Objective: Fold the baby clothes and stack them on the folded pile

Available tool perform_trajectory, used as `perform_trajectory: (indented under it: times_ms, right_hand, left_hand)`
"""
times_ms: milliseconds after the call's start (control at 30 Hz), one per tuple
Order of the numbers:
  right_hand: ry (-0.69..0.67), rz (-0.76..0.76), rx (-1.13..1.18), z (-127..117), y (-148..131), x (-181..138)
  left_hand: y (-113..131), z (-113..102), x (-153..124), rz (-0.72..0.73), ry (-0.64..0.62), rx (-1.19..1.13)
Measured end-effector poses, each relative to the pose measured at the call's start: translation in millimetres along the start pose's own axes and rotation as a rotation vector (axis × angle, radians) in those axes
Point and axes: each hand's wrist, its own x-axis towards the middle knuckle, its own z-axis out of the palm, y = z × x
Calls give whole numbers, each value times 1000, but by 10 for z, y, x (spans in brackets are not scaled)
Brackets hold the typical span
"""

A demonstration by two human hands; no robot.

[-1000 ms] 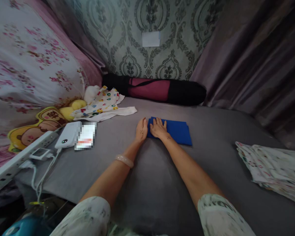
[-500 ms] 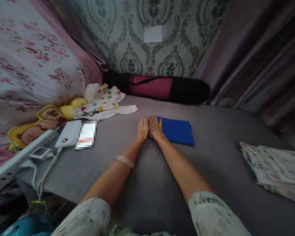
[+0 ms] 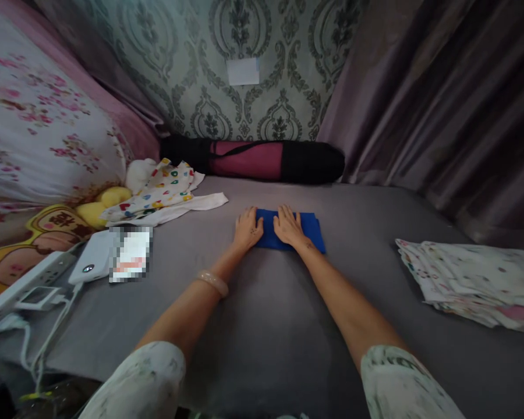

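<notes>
A folded blue cloth [image 3: 268,229] lies flat on the grey bed sheet [image 3: 262,326] ahead of me. My left hand [image 3: 247,228] rests palm down at the cloth's left edge, fingers stretched forward and thumb towards the cloth. Further right, my right hand [image 3: 290,227] lies flat on the middle of the cloth, its fingers spread. Both palms are hidden, as is the part of the cloth under the hands. A pale bangle [image 3: 213,283] circles my left forearm.
Folded patterned fabrics [image 3: 471,282] lie at the right. On the left are a white power bank [image 3: 96,256], a power strip [image 3: 32,288] with cables, a yellow plush toy [image 3: 94,212] and a printed garment [image 3: 166,189]. A black and maroon long bag [image 3: 248,160] lies along the wall.
My hands were side by side at the cloth's left side; now they are apart, the right one further onto the cloth. The view has turned to the right.
</notes>
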Motion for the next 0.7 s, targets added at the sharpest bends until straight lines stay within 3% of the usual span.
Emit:
perform_trajectory:
  times_ms: [167,400,700]
  right_hand:
    - [-58,-56,-128,-20,164,-56]
    - [-123,-45,-159,96,213,-77]
    - [-135,-30,-103,42,188,-82]
  left_hand:
    - [223,151,111,215,-112,231]
    - [113,364,120,172,-236,274]
    - [163,291,138,148,-287,291]
